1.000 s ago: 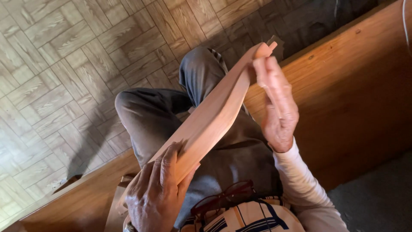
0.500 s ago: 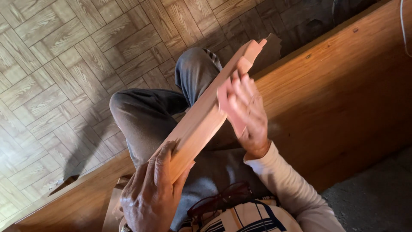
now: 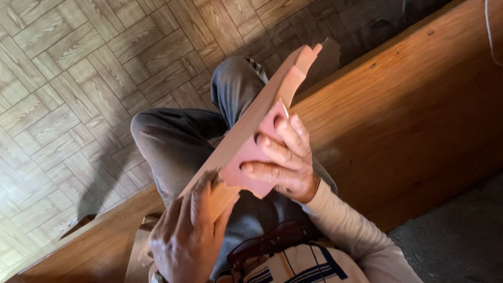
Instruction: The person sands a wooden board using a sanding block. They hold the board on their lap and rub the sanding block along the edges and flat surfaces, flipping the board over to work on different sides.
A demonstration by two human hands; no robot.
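Looking down from the head camera, the one view available, the person sits with legs in grey trousers (image 3: 173,141) crossed above a parquet-patterned floor (image 3: 68,73), and a long pale wooden piece (image 3: 246,136) runs slantwise from near the belly up past the raised knee. The left hand (image 3: 188,238) wraps its fingers around the lower end of the wood, closed firmly on it, which braces the piece against the lap so it does not slide under pressure. The right hand (image 3: 283,160) lies flat against the face of the wood about midway along, its fingers spread and pressing a torn pinkish sheet of sandpaper (image 3: 246,162) onto the surface; the open, flattened hold spreads the pressure over the sheet rather than pinching it. The far end of the wooden piece has a small notched tip and points toward a broad brown wooden bench (image 3: 419,115), which runs along behind the legs. The wood's tilt puts its broad face up toward the pressing hand. A pair of dark glasses (image 3: 267,243) appears to hang at the striped shirt (image 3: 293,267), though that corner is dim and partly cut off.
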